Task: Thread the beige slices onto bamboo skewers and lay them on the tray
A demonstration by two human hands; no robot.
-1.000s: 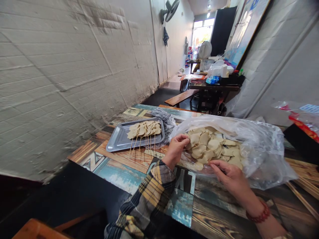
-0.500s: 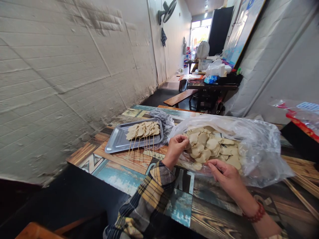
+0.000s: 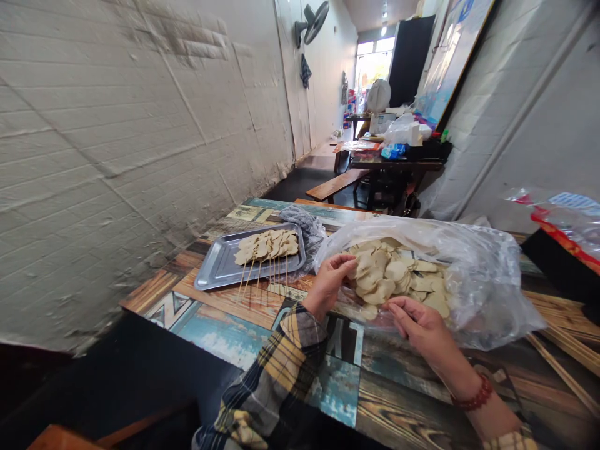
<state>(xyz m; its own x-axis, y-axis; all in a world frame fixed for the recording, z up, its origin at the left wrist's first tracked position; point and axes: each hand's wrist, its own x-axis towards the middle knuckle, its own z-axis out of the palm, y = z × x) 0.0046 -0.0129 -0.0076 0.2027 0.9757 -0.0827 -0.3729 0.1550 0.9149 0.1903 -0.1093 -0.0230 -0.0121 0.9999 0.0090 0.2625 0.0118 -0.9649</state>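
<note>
Lying just beside the left grip [image 3: 329, 280] (overlapping) are pale slices [image 3: 398, 272].

Taking the view as a clock face, there are two hands, the left hand [image 3: 332, 282] at five o'clock and the right hand [image 3: 424, 324] at four, with one bracelet [image 3: 475, 399], also at four. One tray [image 3: 216, 265] sits at eight, at least five sticks [image 3: 286, 269] jutting over its edge. One big clear bag [image 3: 490, 281] lies between three and four, holding well over a dozen slices [image 3: 398, 272] (too overlapped for an exact count). One wall fan [image 3: 317, 24] hangs at twelve.
</note>
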